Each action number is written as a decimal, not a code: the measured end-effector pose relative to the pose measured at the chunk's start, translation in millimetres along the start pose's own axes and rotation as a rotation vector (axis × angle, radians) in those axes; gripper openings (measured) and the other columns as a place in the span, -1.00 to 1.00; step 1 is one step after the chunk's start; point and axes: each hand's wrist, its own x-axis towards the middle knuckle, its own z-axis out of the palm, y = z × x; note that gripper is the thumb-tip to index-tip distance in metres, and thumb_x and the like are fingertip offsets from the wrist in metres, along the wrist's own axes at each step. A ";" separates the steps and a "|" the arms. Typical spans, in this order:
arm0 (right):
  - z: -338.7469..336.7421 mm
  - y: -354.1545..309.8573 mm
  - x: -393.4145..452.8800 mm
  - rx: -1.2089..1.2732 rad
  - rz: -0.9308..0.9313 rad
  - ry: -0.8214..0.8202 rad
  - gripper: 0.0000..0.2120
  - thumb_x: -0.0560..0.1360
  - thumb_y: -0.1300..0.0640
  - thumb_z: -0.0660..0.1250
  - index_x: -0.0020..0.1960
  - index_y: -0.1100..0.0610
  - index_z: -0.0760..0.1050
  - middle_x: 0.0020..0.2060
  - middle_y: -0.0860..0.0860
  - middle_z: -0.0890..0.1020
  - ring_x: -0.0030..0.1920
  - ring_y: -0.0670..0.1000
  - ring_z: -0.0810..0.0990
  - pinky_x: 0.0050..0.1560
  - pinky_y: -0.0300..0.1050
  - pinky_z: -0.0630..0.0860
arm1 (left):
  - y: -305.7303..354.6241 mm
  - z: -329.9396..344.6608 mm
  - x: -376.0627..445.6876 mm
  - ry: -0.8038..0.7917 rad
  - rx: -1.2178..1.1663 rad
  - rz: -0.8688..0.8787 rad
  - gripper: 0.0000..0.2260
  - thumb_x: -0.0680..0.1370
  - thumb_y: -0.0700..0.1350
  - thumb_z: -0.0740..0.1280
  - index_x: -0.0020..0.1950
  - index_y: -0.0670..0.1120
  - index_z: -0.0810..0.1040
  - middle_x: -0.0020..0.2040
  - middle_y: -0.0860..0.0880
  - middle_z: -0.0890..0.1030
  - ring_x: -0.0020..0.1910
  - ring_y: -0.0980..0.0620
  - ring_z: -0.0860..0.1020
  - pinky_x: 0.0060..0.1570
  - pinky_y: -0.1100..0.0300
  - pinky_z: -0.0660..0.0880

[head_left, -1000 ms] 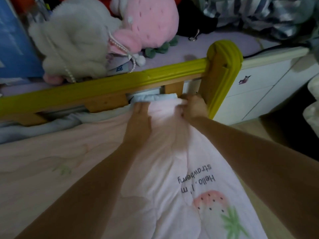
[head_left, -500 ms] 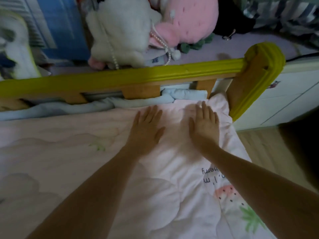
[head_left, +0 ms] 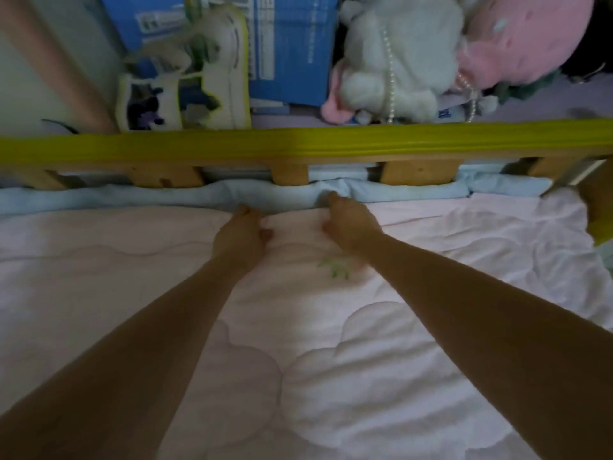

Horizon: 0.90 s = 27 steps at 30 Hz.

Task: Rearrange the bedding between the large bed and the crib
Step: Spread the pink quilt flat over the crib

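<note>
Head view: left hand [head_left: 239, 234] and right hand [head_left: 348, 224] are both pinching the pink quilt [head_left: 365, 327] edge, fingers clamped on it, probably tucking it against the blue padding [head_left: 166, 199].

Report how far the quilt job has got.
Done: the pink quilt lies spread across the mattress up to the yellow rail. In hand: the left hand and right hand grip its top edge beside the blue padding. Left: wrinkles at the right corner need smoothing.

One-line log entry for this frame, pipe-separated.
left hand grips pink quilt edge | right hand grips same edge | blue blanket along rail
</note>
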 end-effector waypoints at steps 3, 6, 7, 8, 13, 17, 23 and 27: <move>9.9 5.5 8.0 0.080 0.091 0.117 -0.67 0.57 0.17 0.17 0.33 0.10 0.42 0.20 0.12 0.53 0.17 0.14 0.53 0.18 -0.05 0.45 | -2.5 -1.1 12.4 0.108 -0.056 0.021 -0.67 0.59 -0.19 0.25 0.34 -0.22 0.43 0.33 -0.21 0.40 0.24 -0.20 0.44 0.16 0.06 0.37; 6.7 -3.4 18.1 0.204 0.109 0.357 -0.68 0.57 0.25 0.19 0.30 0.13 0.44 0.18 0.12 0.46 0.08 0.16 0.56 0.09 -0.04 0.50 | -0.4 -0.6 26.3 0.219 -0.180 0.028 -0.80 0.53 -0.29 0.26 0.13 -0.30 0.52 0.17 -0.26 0.45 0.08 -0.21 0.49 0.02 0.12 0.36; 9.2 -7.4 16.8 0.212 0.128 0.413 -0.68 0.56 0.26 0.20 0.31 0.16 0.41 0.20 0.14 0.43 0.06 0.20 0.56 0.03 -0.03 0.50 | -3.1 3.2 28.9 0.223 -0.215 0.051 -0.82 0.52 -0.31 0.25 0.10 -0.30 0.53 0.16 -0.26 0.45 0.08 -0.22 0.49 0.01 0.16 0.34; 14.6 -10.9 11.6 0.234 0.136 0.456 -0.67 0.56 0.26 0.20 0.32 0.19 0.37 0.25 0.15 0.39 0.07 0.23 0.54 -0.01 -0.02 0.47 | -5.3 6.4 27.4 0.198 -0.250 0.094 -0.79 0.52 -0.31 0.25 0.13 -0.29 0.52 0.21 -0.26 0.44 0.13 -0.21 0.47 0.06 0.19 0.33; 68.2 -19.4 -51.3 -0.072 -0.342 0.279 -0.52 0.63 -0.01 0.01 0.52 0.09 0.15 0.54 0.04 0.11 0.52 0.06 0.09 0.50 0.01 0.09 | -47.9 26.9 -22.7 0.091 0.039 0.417 -0.44 0.61 0.09 -0.02 0.55 -0.17 0.12 0.56 -0.14 0.07 0.53 -0.09 0.08 0.50 -0.01 0.02; 61.3 -38.9 -31.9 -0.315 -0.162 0.124 -0.55 0.64 0.01 -0.09 0.50 0.06 0.20 0.46 -0.02 0.32 0.46 0.05 0.25 0.48 0.04 0.11 | -119.1 0.5 -26.6 -0.004 0.354 0.357 -0.39 0.58 0.17 -0.16 0.53 -0.09 0.19 0.54 -0.07 0.16 0.51 -0.08 0.17 0.46 -0.10 -0.07; 56.3 -169.9 -3.8 -0.138 -0.641 0.179 -0.71 0.52 0.17 0.26 0.22 0.19 0.51 0.14 0.16 0.58 0.12 0.16 0.56 0.05 0.01 0.53 | -190.0 -61.2 -43.1 0.134 0.250 0.204 -0.56 0.60 -0.03 0.06 0.45 -0.14 0.35 0.46 -0.14 0.35 0.36 -0.16 0.41 0.31 -0.09 0.34; 64.0 -254.7 35.4 -0.089 -0.614 0.034 -0.53 0.62 0.18 0.13 0.51 0.17 0.15 0.48 0.17 0.20 0.43 0.15 0.25 0.33 0.04 0.34 | -249.4 -100.5 -42.2 0.155 0.080 -0.177 -0.52 0.63 -0.13 0.12 0.55 -0.04 0.11 0.56 -0.01 0.09 0.34 -0.10 0.39 0.12 -0.02 0.45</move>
